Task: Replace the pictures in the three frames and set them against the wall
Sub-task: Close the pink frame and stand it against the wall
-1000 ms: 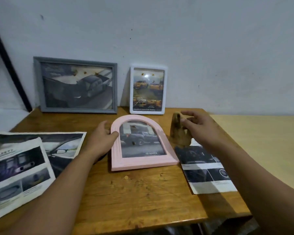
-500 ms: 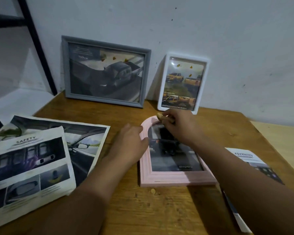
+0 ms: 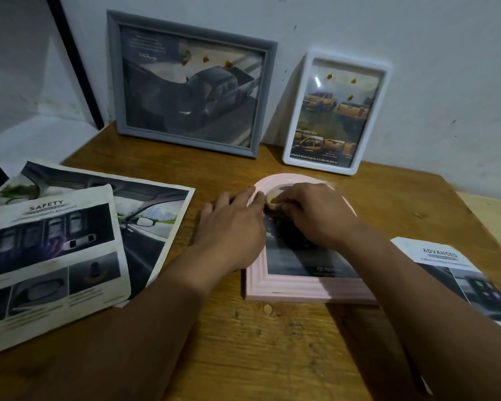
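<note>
On the table [image 3: 272, 342] before me, an arched frame [image 3: 287, 287] lies flat at centre, my left hand [image 3: 232, 227] resting on its left edge and my right hand [image 3: 318, 215] over its upper part, holding a small object [image 3: 273, 199] against it. Behind it, two frames lean on the wall [image 3: 417, 53]: the wide frame [image 3: 185, 82] to the left, the upright frame [image 3: 336, 114] to the right. Printed sheets [image 3: 55, 244] overlap at my left; a leaflet [image 3: 457, 273] lies at my right.

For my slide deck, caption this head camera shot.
Left hand steadies the flat pink frame while the right hand presses a tan pad on its glass.
</note>
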